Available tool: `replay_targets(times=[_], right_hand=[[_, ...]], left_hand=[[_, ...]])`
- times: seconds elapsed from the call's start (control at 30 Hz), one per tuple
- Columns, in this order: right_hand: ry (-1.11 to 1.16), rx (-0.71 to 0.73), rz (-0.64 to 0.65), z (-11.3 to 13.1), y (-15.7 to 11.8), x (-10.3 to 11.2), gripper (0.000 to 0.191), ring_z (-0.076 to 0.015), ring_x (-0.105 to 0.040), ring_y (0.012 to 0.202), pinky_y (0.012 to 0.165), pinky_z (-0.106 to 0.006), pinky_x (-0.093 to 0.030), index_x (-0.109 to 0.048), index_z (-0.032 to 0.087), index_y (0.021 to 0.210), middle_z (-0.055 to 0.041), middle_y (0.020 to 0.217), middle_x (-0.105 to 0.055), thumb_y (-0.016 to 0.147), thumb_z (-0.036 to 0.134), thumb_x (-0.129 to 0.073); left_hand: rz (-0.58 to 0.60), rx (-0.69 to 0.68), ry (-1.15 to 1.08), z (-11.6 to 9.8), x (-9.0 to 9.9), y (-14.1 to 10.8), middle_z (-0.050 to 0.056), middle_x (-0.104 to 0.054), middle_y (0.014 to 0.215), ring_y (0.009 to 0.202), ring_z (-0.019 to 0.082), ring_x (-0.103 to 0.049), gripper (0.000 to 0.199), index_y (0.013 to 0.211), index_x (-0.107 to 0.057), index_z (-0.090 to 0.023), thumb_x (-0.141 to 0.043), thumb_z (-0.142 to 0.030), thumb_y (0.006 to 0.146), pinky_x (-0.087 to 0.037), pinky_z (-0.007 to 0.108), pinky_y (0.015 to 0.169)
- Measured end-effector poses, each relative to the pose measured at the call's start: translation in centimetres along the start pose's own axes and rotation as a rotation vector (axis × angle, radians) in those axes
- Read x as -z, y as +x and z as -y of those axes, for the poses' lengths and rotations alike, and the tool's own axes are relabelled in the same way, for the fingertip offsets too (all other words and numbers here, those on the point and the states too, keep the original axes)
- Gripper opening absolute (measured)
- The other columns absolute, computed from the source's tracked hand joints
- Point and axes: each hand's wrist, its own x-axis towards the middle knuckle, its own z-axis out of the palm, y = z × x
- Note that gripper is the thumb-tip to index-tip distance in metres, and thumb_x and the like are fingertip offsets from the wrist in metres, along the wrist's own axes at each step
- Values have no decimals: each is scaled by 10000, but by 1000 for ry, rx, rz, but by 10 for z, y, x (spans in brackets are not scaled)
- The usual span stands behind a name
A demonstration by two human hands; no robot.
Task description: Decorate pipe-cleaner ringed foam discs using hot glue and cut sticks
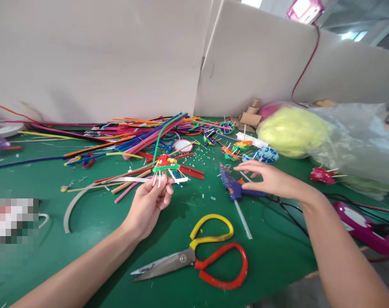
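Observation:
My left hand (153, 194) is closed, pinching a small pipe-cleaner ornament (166, 164) from below. The ornament has a red and yellow top, a green fuzzy rim, and thin white sticks poking down and outward. A white strip (181, 180) shows beside the fingertips. My right hand (265, 177) is open, thumb and fingers apart, over the handle side of a blue hot glue gun (230, 182). Whether it touches the gun I cannot tell. A clear glue stick (243, 219) protrudes from the gun's rear. Scissors (184, 258) with yellow and red handles lie open in front.
Many coloured pipe cleaners (139, 139) are heaped along the back. Several finished-looking ornaments (267, 154) lie behind the glue gun. Plastic bags (293, 130) sit at the right, near a magenta device (361, 224) and black cables (290, 216). A white partition (94, 55) stands behind the green table.

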Motion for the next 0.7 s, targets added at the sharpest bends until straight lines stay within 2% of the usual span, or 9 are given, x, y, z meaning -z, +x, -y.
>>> replay_targets(times=[0.07, 0.1, 0.2, 0.27, 0.37, 0.5, 0.7], right_hand=[[-61, -17, -64, 17, 16, 7, 391, -215, -655, 861, 754, -344, -538, -665, 185, 1158, -90, 1092, -677, 835, 383, -570], [-131, -2, -100, 27, 27, 9, 338, -209, -651, 827, 749, -345, -528, -691, 176, 1110, -85, 1022, -699, 855, 345, -546], [-413, 124, -115, 49, 68, 6, 267, -241, -631, 942, 801, -361, -490, -733, 166, 1001, -96, 1014, -705, 869, 223, -507], [-603, 133, -50, 54, 95, -3, 277, -257, -621, 968, 760, -354, -482, -745, 165, 957, -118, 979, -706, 868, 175, -483], [-653, 131, -12, 52, 123, -16, 278, -269, -626, 935, 693, -342, -467, -756, 158, 902, -143, 944, -704, 854, 144, -482], [-671, 138, 17, 46, 136, -26, 266, -259, -642, 892, 658, -313, -448, -754, 155, 874, -135, 921, -717, 830, 119, -494], [-675, 156, -6, 46, 138, -32, 258, -263, -634, 897, 657, -309, -440, -720, 100, 834, -174, 912, -707, 824, 89, -462]], left_hand=[[-2, -2, 6, 0, 0, 0, -14, -536, 609, 462, 28, -406, 230, 761, -645, -114, -687, -335, 813, -283, 137, 411], [-2, -2, 10, 0, -1, 0, -16, -533, 608, 459, 27, -401, 240, 756, -645, -112, -690, -342, 808, -280, 138, 411], [5, 4, 16, 1, 0, -2, -15, -529, 600, 456, 28, -392, 266, 753, -647, -109, -702, -366, 792, -269, 146, 410], [10, 8, 16, 1, 0, -3, -12, -534, 600, 460, 33, -395, 268, 767, -652, -111, -705, -373, 787, -266, 149, 412], [14, 7, 16, 1, 1, -3, -9, -541, 607, 468, 37, -403, 266, 781, -655, -112, -697, -374, 793, -267, 154, 418], [24, 15, 11, 2, 1, -2, -8, -544, 602, 464, 41, -405, 278, 788, -657, -114, -689, -390, 796, -263, 162, 418], [25, 21, 18, 2, 1, -3, -9, -543, 592, 463, 40, -403, 283, 794, -657, -111, -690, -392, 794, -258, 159, 422]])
